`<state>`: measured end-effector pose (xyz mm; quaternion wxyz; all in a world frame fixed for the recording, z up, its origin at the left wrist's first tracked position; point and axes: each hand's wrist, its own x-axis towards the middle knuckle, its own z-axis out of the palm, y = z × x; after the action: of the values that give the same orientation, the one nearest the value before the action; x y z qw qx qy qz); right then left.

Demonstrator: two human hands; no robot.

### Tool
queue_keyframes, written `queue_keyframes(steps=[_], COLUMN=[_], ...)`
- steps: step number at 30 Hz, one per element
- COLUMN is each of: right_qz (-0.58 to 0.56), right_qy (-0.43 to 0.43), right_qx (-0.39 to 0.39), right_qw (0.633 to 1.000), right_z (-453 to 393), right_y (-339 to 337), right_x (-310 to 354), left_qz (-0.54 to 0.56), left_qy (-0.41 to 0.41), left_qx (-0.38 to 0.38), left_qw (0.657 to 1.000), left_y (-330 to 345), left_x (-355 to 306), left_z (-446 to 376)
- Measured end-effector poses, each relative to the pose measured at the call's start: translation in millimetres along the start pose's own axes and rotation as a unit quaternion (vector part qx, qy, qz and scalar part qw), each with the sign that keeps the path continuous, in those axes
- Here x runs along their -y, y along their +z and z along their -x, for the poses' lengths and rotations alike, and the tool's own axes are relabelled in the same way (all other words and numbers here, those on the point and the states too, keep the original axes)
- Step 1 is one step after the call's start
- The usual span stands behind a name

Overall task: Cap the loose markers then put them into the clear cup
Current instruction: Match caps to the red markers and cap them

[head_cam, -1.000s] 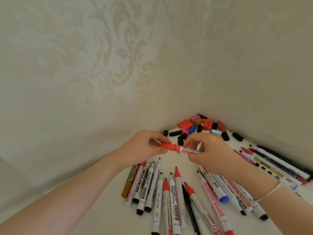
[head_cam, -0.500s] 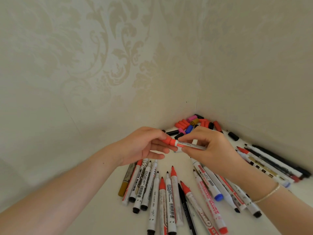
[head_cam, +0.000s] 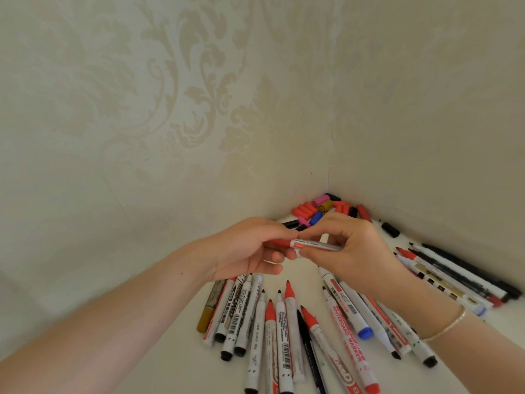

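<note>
A red whiteboard marker (head_cam: pixel 315 245) lies level between my two hands above the white table. My left hand (head_cam: pixel 250 248) pinches the red cap (head_cam: pixel 279 242) on the marker's left end. My right hand (head_cam: pixel 352 248) grips the marker's white barrel with curled fingers. Several uncapped markers (head_cam: pixel 287 331) lie fanned out on the table below my hands. Loose caps (head_cam: pixel 321 209) in red, pink, blue, gold and black are piled in the far corner. No clear cup is in view.
Two wallpapered walls meet at the corner (head_cam: pixel 329 180) and close off the table at the back and right. More markers (head_cam: pixel 460 280) lie along the right wall. A single black cap (head_cam: pixel 390 230) lies by that wall. A bracelet is on my right wrist.
The red cap has slid further onto the marker as my hands closed together. Both hands have drifted slightly toward the corner.
</note>
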<state>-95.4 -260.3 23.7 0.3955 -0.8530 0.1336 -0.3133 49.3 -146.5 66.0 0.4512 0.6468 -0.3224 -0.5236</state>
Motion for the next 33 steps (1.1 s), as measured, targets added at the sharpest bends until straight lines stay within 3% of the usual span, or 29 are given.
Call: queue_keyframes(steps=[17,24,28,31,33], right_qz=[0.041,0.074,0.126,0.135,0.102], right_qy=[-0.005,0.030,0.047,0.071,0.086], right_qx=[-0.050,0.019,0.103,0.143,0.131], right_qw=[0.998,0.997,0.986,0.978,0.982], right_z=[-1,-8,-16,-24,-27], right_y=[-3,-9,-12,-18,-24], right_x=[-2,-2,-9,-13,-18], left_qz=[0.063,0.082,-0.017,-0.199,-0.264], left_qy=[0.029,0.007,0.019,0.104,0.141], left_qx=[-0.028,0.009,0.016,-0.072,-0.121], left_qw=[0.997,0.997,1.000,0.972,0.946], left_y=[16,13,2,-18,-30], left_x=[4,15,21,18,16], left_z=[-8,-12,-16,-20,-19])
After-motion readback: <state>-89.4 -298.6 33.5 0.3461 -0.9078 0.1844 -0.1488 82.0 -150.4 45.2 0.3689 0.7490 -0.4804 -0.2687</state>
